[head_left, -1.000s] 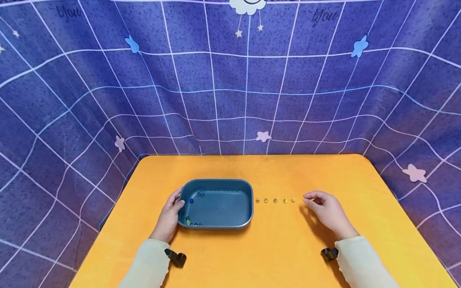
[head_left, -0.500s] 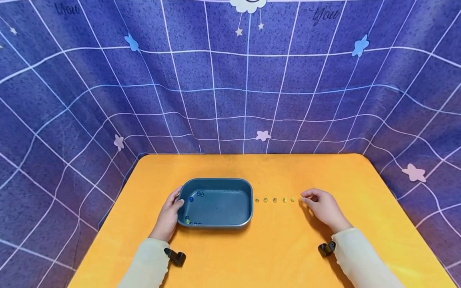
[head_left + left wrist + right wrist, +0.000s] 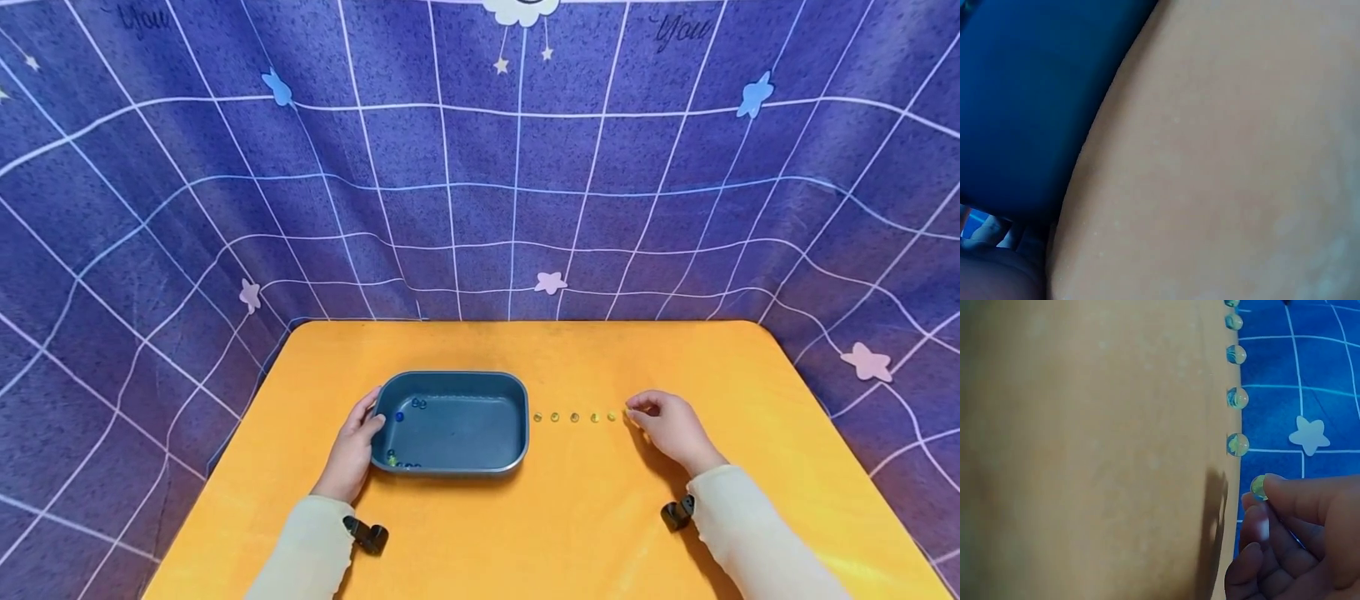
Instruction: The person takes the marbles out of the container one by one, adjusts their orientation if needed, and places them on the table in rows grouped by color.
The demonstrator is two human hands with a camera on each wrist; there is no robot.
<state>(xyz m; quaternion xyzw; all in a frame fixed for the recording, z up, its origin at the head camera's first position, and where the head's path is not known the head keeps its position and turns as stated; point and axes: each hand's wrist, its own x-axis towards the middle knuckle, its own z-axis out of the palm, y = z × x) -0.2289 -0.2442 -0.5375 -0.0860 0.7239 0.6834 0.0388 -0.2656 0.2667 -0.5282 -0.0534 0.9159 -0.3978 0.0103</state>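
Blue tray (image 3: 465, 433) is gripped by left hand (image 3: 348, 448), glass marble (image 3: 1258, 487) by right hand (image 3: 677, 429).

A hand could pass over the front part of the table (image 3: 517, 533), between the two sleeves (image 3: 300, 554), and also along the strip behind the box (image 3: 450, 433) and the marbles (image 3: 574, 417), as far as the curtain (image 3: 480, 217), which stands like a wall at the far edge. The left hand (image 3: 348, 454) grips the box's left end and blocks that side. From the box to the nearest marble there is only a narrow gap, and the right hand (image 3: 672, 429), pinching one marble, closes the row's other end
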